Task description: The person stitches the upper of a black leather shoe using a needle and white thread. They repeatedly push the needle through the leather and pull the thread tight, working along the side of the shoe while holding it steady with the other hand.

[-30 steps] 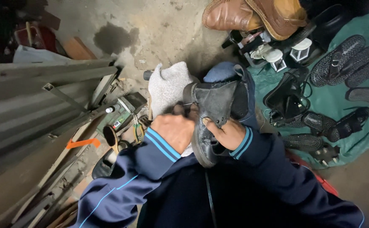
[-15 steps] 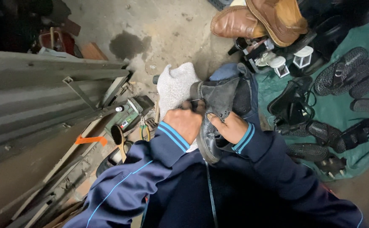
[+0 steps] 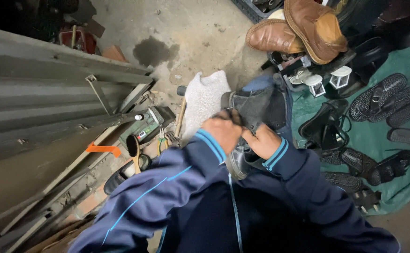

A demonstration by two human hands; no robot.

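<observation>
Gripping a dark grey boot [image 3: 256, 117] on the lap, both hands closed on it at frame centre; left hand [image 3: 221, 133] curled over the boot's near edge, fingers folded shut; right hand [image 3: 261, 140] clasped on its side just beside the left, the two hands touching. Boot's sole [image 3: 235, 164] points toward 6 o'clock. White fleecy cloth [image 3: 205, 100] lies at 11 o'clock of the boot, touching it; brown leather shoes [image 3: 298, 33] stacked at 1 o'clock, well apart; black sandals [image 3: 378, 164] on a green sheet [image 3: 402, 192] at 3 o'clock; wooden-handled brush [image 3: 133, 150] at 9 o'clock, near corrugated metal sheets [image 3: 36, 107].
</observation>
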